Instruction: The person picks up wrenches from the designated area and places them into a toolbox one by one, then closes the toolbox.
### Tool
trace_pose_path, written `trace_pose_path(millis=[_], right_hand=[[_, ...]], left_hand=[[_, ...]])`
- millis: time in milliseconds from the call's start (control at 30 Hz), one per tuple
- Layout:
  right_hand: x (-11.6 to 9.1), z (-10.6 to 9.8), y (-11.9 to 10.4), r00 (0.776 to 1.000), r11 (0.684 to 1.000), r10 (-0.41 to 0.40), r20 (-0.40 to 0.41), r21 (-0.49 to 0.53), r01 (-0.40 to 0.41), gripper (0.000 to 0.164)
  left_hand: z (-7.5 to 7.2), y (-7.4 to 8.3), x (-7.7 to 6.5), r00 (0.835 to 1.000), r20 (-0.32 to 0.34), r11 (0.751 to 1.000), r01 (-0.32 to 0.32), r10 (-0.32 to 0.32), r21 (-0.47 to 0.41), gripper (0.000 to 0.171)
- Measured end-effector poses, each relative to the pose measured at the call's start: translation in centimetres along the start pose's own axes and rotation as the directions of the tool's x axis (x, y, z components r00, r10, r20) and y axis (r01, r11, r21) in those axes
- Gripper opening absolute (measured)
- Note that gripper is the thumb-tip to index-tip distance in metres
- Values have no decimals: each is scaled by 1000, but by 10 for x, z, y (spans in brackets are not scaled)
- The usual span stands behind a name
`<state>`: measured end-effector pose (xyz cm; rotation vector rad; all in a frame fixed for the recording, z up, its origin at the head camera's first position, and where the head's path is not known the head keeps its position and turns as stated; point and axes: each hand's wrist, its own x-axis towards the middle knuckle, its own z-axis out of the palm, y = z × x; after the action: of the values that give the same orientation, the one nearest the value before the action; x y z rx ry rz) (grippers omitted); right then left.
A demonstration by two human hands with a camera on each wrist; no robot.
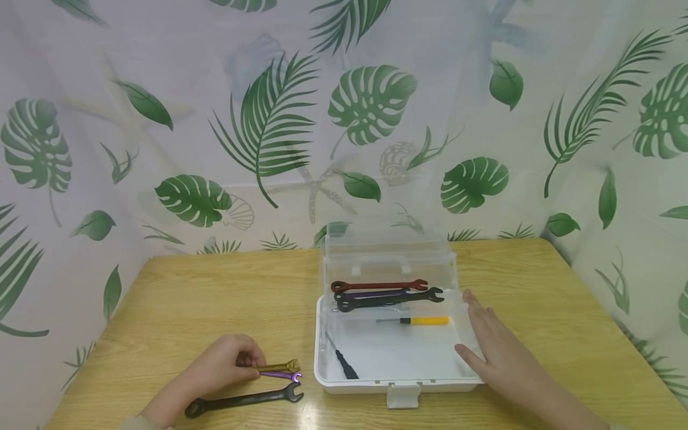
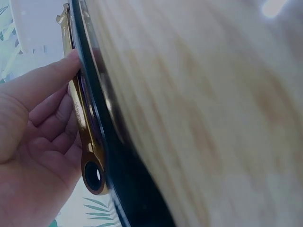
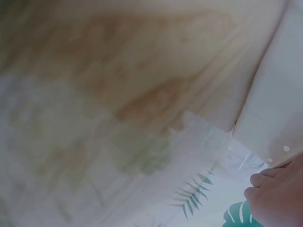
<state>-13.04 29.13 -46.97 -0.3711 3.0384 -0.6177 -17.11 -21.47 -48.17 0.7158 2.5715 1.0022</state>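
Between the thumb and curled fingers of the left hand (image 1: 221,362), a narrow grip pinches a gold wrench (image 1: 276,368), its open end toward the toolbox (image 1: 352,389). A small purple wrench (image 1: 281,375) lies just beside it; whether the fingers hold that one too, I cannot tell. Nearer the person, a black wrench (image 1: 244,400) lies on the table (image 1: 226,298). The right hand (image 1: 505,352) is at the toolbox's right side, fingers extended, grip wide, thumb over the rim. Inside the white base, a black screwdriver (image 1: 346,365) slants at the left; a yellow-handled screwdriver (image 1: 430,321) lies farther back. Behind, the clear rear part (image 1: 430,266) carries more wrenches (image 1: 378,286).
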Motion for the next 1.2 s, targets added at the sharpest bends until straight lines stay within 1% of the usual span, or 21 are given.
trace_pose_path(millis=[233,633,800,900,1067,1200], right_hand=[[0,-1,-1,1000,1000,8,3,-1,-8,94],[-1,-2,0,1000,1000,-15,-11,14,15,91],[-1,-1,1,1000,999,-25,-17,21,25,91],[-1,-1,2,999,999,-32,-24,18,33,90],[0,0,3,999,999,-39,-27,18,39,90],[0,1,3,999,999,-40,-25,12,40,91]], left_hand=[[0,-1,1,1000,-25,1000,9,-9,8,10],[-2,-1,2,998,-54,999,30,-29,15,7],[-3,-1,3,999,-49,999,-5,7,32,6],[-4,-1,4,999,-43,999,-16,17,30,6],[-5,1,5,998,-57,1000,9,-7,26,5],[-8,2,6,995,-86,998,54,-51,32,5]])
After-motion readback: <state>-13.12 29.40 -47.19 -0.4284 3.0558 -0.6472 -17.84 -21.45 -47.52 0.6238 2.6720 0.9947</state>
